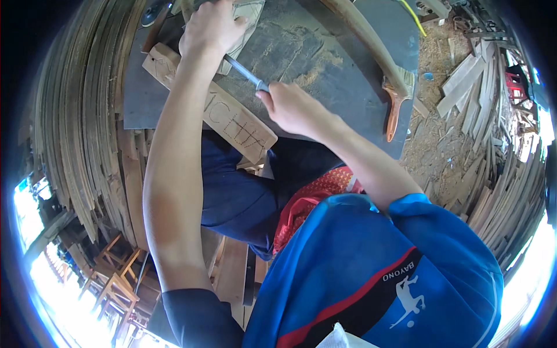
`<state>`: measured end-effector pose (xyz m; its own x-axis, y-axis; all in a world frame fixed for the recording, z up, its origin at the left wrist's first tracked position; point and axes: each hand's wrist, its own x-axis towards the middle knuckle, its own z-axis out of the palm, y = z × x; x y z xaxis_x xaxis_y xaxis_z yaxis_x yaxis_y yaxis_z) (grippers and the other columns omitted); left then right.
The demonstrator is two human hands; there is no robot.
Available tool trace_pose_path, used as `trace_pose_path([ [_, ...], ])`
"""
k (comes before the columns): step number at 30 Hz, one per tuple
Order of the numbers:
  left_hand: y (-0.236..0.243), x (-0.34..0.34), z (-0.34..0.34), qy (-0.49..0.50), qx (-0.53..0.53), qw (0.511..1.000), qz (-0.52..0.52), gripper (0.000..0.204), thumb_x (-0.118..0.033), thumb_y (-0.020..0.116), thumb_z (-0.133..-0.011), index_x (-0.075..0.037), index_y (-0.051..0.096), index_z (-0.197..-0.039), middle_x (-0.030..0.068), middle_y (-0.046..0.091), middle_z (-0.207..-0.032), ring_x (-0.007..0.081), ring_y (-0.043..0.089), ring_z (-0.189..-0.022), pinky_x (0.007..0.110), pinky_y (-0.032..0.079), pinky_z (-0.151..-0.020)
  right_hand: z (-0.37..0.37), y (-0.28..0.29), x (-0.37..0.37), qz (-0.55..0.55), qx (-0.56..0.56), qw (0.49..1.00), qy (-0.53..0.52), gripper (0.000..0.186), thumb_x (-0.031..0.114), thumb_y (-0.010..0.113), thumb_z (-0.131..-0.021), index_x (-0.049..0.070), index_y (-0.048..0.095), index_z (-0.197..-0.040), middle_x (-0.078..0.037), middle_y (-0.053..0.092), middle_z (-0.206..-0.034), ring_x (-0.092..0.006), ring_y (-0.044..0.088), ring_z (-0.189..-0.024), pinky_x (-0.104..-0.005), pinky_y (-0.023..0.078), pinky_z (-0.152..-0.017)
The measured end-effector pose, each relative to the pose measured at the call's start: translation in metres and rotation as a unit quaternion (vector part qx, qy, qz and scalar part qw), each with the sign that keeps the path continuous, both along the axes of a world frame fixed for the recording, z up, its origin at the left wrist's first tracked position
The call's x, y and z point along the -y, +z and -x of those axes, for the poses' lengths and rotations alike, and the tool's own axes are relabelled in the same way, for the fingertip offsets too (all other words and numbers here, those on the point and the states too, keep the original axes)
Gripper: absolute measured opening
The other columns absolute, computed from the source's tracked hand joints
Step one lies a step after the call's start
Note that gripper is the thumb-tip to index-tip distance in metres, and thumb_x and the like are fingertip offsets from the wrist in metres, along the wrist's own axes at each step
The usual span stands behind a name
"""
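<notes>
My right hand (293, 109) is closed around the handle end of a narrow metal hand tool (246, 71). Its grey shaft runs up and left to just below my left hand (209, 32); its kind does not show clearly. At the far edge of the table, the left hand is bent over with its thumb out to the right, and its curled fingers hide what they grip. A pale wooden piece with drawn lines (250, 29) lies beside that thumb. Under my left forearm rests a wooden board (255, 142) with dotted, punched-looking lettering.
Sawdust lies on the dark tabletop (354, 98). To the right are a brush (395, 101) with a wooden handle and a long curved wooden part (365, 37). A yellow cable (415, 17) hangs beyond. Stacked planks (81, 104) stand left; wood offcuts (464, 84) litter the floor right.
</notes>
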<state>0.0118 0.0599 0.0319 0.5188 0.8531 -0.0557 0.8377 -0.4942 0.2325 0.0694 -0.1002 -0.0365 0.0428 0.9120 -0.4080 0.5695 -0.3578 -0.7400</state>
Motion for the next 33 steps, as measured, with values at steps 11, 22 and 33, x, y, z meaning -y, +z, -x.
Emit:
trace_pose_path([
  [11,-0.011,-0.003,0.013,-0.054,0.124,0.991,0.004,0.036,-0.021,0.075,-0.082,-0.006,0.069,-0.114,0.0203,0.071,-0.103,0.037,0.069,-0.099,0.042,0.057,-0.085,-0.005,-0.008,-0.019,-0.033,0.057,0.998,0.008,0.041,0.028,0.046,-0.103,-0.007,0.065,-0.095,-0.028,0.069,-0.09,-0.0437,0.07,-0.087,-0.0518,0.057,-0.077],
  [22,0.014,0.037,0.006,-0.093,0.115,0.989,-0.007,0.046,-0.034,0.072,-0.087,-0.01,0.063,-0.125,0.0223,0.069,-0.106,0.037,0.068,-0.1,0.045,0.055,-0.087,-0.014,-0.02,-0.037,-0.061,0.038,0.997,-0.014,0.047,0.031,0.048,-0.103,-0.008,0.063,-0.084,-0.03,0.066,-0.078,-0.0471,0.067,-0.078,-0.0538,0.053,-0.072],
  [33,-0.04,0.07,0.083,0.002,0.177,0.972,-0.157,0.039,-0.035,0.075,-0.086,-0.007,0.067,-0.112,0.0158,0.072,-0.09,0.0366,0.07,-0.081,0.044,0.055,-0.069,-0.004,-0.022,-0.028,-0.088,0.041,0.995,-0.016,0.044,0.033,0.048,-0.102,-0.005,0.066,-0.09,-0.029,0.068,-0.087,-0.0469,0.067,-0.088,-0.0537,0.053,-0.08],
])
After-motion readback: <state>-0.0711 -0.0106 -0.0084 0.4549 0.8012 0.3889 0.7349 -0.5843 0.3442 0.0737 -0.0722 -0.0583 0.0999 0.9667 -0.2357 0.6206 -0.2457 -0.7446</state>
